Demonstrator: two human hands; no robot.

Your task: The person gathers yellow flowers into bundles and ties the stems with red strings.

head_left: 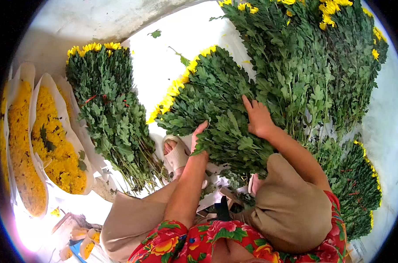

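Note:
A broad bunch of yellow chrysanthemums lies slanted in front of me, its blossoms along the upper left edge and its leafy stems running down toward my knees. My left hand grips its lower left side, with the thumb showing on top and the other fingers hidden in the leaves. On the right edge of this bunch rests my right hand. Its index finger is stretched out over the leaves and a second finger is partly extended. Nothing shows in its grasp.
A tied chrysanthemum bunch lies at left. Beyond it stand white-wrapped packs of yellow flower heads. A large pile of chrysanthemums fills the upper right, and another red-tied bunch lies at lower right. Loose leaves dot the white sheet.

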